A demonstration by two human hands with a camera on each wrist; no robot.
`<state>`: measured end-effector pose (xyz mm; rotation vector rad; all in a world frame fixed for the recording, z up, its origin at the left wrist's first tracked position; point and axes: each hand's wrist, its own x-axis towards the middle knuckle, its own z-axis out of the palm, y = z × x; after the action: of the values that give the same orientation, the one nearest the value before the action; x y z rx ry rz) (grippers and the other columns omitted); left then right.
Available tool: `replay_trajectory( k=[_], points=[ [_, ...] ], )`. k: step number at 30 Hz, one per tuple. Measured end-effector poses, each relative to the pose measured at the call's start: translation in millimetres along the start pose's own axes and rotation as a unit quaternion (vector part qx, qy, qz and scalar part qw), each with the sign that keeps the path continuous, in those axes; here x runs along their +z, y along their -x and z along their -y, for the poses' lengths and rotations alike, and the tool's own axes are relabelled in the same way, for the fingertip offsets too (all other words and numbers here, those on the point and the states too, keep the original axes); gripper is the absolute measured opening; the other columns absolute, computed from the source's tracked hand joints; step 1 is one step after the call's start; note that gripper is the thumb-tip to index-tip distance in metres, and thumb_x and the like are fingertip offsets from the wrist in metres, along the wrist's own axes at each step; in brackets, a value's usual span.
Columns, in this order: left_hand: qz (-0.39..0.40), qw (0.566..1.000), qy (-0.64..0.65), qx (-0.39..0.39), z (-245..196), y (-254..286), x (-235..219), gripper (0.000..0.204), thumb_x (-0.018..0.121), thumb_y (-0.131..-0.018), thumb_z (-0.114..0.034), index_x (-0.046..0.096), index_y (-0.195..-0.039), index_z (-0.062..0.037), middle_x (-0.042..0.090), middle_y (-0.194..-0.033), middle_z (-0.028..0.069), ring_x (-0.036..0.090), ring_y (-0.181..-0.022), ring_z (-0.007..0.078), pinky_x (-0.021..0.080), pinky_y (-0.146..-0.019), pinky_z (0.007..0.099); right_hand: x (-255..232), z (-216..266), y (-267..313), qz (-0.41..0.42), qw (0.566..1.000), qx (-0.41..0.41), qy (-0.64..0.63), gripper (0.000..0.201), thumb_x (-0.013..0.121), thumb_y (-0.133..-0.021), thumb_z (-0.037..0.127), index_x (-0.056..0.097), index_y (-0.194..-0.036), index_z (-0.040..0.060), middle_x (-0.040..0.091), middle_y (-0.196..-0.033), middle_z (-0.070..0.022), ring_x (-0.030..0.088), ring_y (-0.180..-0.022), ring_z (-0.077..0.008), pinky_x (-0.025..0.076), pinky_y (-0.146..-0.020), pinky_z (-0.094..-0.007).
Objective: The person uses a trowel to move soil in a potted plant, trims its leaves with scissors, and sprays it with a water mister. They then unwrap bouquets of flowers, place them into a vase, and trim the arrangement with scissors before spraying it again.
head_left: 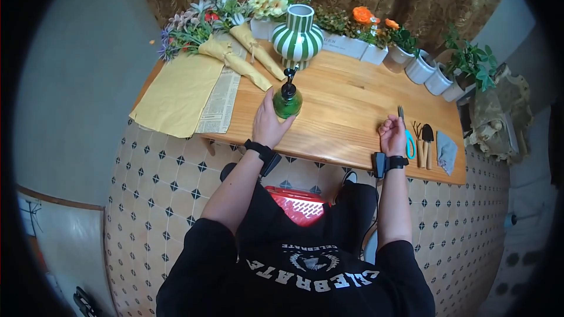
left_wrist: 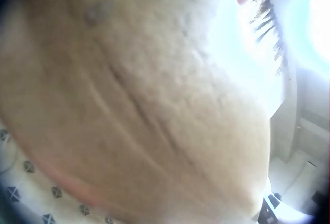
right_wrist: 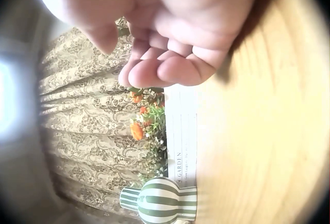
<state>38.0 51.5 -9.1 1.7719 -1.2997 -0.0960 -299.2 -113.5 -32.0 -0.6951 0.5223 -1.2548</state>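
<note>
Spray bottle (head_left: 287, 103) mid-frame, gripped between left hand (head_left: 270, 124) fingers and thumb; right hand (head_left: 393, 137), loosely curled, beside scissors (head_left: 410, 148) right of centre.

Green spray bottle (head_left: 287, 105): upright, gripped by our left fingers (head_left: 268, 101)
Striped vase (head_left: 298, 44): beyond those fingers
Wrapped bouquets (head_left: 242, 69): beyond them, leftward
Turquoise-handled scissors (head_left: 411, 150): just beside our right fingers (head_left: 387, 123), which curl loosely
Trowel (head_left: 428, 134): farther right of these
Grey cloth (head_left: 446, 151): rightmost of these on our desk (head_left: 341, 103)

The wooden table (head_left: 346, 100) carries flowers, pots, papers and tools.
</note>
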Motion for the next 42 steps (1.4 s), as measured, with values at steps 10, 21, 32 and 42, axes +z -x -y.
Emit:
replay_trajectory(
  k=[10,21,32,42],
  points=[
    [-0.033,0.999,0.025,0.009,5,-1,-2,0.089,0.073,-0.078,-0.033,0.023,-0.141,0.0043,0.036,-0.14,0.0297,0.034,-0.133,0.0392,0.028,-0.11,0.0424,-3,1,1,0.009,0.999,-0.002,0.042,0.024,0.05,-0.097,0.022,0.059,-0.1,0.0011,0.058,-0.076,-0.0049,0.054,-0.069,-0.0135,0.045,-0.064,-0.0268],
    [0.007,1.0,0.002,0.004,-4,-1,-7,0.078,0.076,-0.073,-0.016,0.034,-0.137,0.0001,0.052,-0.126,0.0247,0.049,-0.118,0.0388,0.039,-0.1,0.0435,-4,1,1,0.021,0.999,-0.005,0.045,0.02,0.053,-0.095,0.018,0.059,-0.102,0.0009,0.059,-0.078,-0.0056,0.055,-0.07,-0.0136,0.046,-0.064,-0.0265],
    [0.006,1.0,-0.025,0.012,-2,1,-3,0.084,0.082,-0.066,-0.016,0.038,-0.136,-0.0022,0.053,-0.123,0.0206,0.053,-0.112,0.0337,0.043,-0.096,0.0409,4,1,5,0.022,0.999,-0.014,0.037,0.018,0.053,-0.095,0.016,0.059,-0.102,0.0011,0.06,-0.079,-0.0055,0.057,-0.071,-0.014,0.046,-0.064,-0.0263],
    [0.008,0.999,-0.019,0.024,-8,0,-6,0.081,0.081,-0.065,-0.016,0.04,-0.133,-0.002,0.053,-0.119,0.0201,0.051,-0.111,0.0358,0.04,-0.096,0.0424,7,1,7,0.022,0.999,-0.014,0.044,0.017,0.053,-0.096,0.016,0.059,-0.102,0.0011,0.06,-0.078,-0.0057,0.057,-0.071,-0.0136,0.048,-0.065,-0.0258]
  ],
)
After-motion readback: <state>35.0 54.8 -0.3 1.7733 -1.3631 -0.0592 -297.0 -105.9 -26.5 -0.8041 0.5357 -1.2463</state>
